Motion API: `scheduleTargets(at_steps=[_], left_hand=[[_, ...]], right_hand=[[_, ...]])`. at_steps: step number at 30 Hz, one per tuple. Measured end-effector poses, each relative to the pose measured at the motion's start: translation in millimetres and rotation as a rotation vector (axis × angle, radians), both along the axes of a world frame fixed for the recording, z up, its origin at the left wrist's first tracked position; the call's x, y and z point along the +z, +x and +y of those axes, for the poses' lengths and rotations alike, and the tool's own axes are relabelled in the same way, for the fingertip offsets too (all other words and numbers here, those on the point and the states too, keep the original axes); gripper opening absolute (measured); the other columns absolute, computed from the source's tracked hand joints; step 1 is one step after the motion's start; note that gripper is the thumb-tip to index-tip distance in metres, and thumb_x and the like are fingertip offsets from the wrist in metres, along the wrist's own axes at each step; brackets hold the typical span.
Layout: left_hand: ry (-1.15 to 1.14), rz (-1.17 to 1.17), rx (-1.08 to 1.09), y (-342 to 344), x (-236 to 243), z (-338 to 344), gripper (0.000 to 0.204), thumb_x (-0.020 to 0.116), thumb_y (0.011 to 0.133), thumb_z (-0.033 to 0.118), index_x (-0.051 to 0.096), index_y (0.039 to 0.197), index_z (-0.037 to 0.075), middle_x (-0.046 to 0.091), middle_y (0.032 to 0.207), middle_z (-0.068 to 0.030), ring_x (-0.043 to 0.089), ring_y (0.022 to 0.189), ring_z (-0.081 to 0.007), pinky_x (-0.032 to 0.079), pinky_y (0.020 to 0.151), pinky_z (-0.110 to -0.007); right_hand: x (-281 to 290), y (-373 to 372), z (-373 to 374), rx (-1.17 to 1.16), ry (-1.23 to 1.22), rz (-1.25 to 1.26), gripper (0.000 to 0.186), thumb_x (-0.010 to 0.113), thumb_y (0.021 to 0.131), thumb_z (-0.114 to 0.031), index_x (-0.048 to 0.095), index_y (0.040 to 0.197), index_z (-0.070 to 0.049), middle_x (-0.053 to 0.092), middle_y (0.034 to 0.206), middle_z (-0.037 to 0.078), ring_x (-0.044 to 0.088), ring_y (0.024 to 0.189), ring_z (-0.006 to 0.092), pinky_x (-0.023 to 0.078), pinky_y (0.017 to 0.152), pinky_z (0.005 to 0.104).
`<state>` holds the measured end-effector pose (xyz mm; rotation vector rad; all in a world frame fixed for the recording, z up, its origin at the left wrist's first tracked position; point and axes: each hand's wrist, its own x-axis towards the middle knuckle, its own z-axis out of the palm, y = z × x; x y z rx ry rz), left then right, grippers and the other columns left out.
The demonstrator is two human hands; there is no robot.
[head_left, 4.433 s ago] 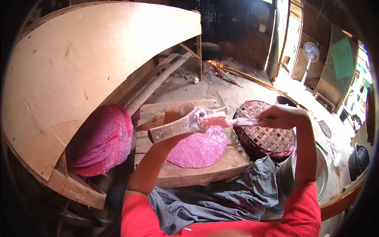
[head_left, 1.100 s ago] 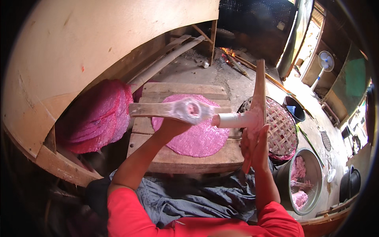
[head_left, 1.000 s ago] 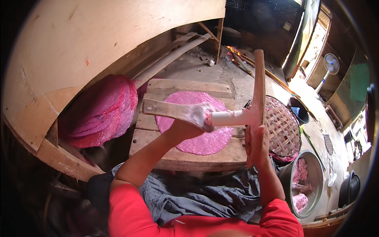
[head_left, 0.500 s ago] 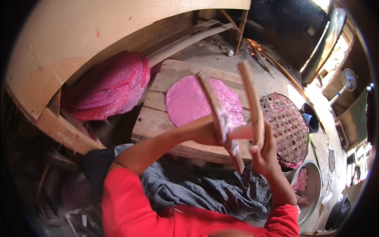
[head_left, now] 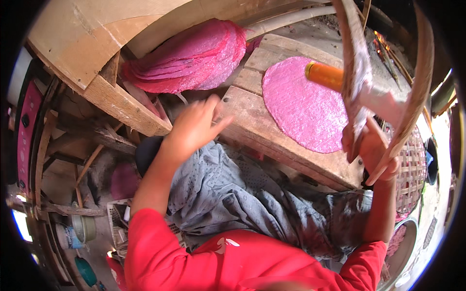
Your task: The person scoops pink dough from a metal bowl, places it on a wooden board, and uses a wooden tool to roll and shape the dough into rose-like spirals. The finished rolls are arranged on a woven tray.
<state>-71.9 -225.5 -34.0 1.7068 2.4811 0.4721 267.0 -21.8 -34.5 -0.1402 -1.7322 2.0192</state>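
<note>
My left hand (head_left: 194,128) is off the wooden tool, fingers apart and slightly blurred, near the left edge of the plank board (head_left: 250,123). My right hand (head_left: 374,145) grips the two-handled wooden tool (head_left: 358,58), its long arms upright at the right, with a pale dough-smeared tube between them. An orange cylinder (head_left: 324,76) sticks out leftward from the tool. A round pink sheet (head_left: 301,106) lies flat on the board, left of the tool. Beyond my left hand rests a thick stack of pink sheets (head_left: 187,56) under the plywood structure (head_left: 73,43).
Grey cloth (head_left: 242,199) covers my lap. On the right are a woven basket lid (head_left: 407,194) and a metal basin with pink paste (head_left: 398,245). A small wood fire (head_left: 381,43) burns behind. Timber framing (head_left: 82,169) and buckets (head_left: 82,228) stand at left.
My left hand has released the tool and moved left. My right hand has carried the tool rightward. The view has swung left. The orange cylinder now shows at the tool.
</note>
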Motion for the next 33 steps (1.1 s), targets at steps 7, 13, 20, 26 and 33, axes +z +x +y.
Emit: scheduleTargets(at_steps=[7,13,20,26,33], left_hand=[[-0.965,0.330,0.141,-39,-90,-30,0.073,0.050,0.086,0.067,0.065,0.119,0.004,0.069,0.111,-0.0147,0.064,0.108,-0.0309,0.049,0.092,-0.041],[-0.995,-0.068,0.050,-45,-156,7,0.088,0.030,0.088,0.076,0.047,0.140,0.007,0.036,0.151,-0.0172,0.037,0.138,-0.0340,0.031,0.112,-0.041],[-1.003,0.150,0.025,-9,-134,2,0.080,0.025,0.094,0.066,0.064,0.120,0.002,0.060,0.127,-0.0209,0.057,0.119,-0.0350,0.044,0.100,-0.044],[-0.730,0.258,-0.144,39,-102,-24,0.075,0.036,0.092,0.065,0.071,0.090,-0.001,0.069,0.080,-0.0215,0.068,0.080,-0.0377,0.054,0.074,-0.046],[-0.593,0.352,-0.231,56,-117,-14,0.068,0.045,0.090,0.064,0.070,0.083,0.001,0.069,0.074,-0.0177,0.069,0.074,-0.0328,0.054,0.066,-0.045]], right_hand=[[15,-8,-8,-0.058,-0.104,0.130,0.117,0.049,0.074,-0.082,0.024,0.145,0.007,0.052,0.121,0.020,0.053,0.104,0.0248,0.043,0.090,0.0366],[11,-24,-14,-0.054,-0.280,0.200,0.081,0.043,0.090,-0.061,0.037,0.135,0.006,0.059,0.113,0.020,0.061,0.098,0.0248,0.048,0.088,0.0374],[10,-11,-13,-0.236,-0.077,0.084,0.091,0.045,0.086,-0.064,0.030,0.140,0.007,0.056,0.118,0.022,0.058,0.104,0.0246,0.045,0.093,0.0369],[30,-16,-25,-0.229,-0.058,0.100,0.098,0.043,0.083,-0.070,0.030,0.141,0.007,0.053,0.122,0.024,0.057,0.108,0.0273,0.044,0.095,0.0387],[37,-26,-30,-0.232,0.065,0.087,0.105,0.043,0.080,-0.076,0.029,0.141,0.008,0.052,0.124,0.023,0.056,0.109,0.0269,0.044,0.095,0.0377]])
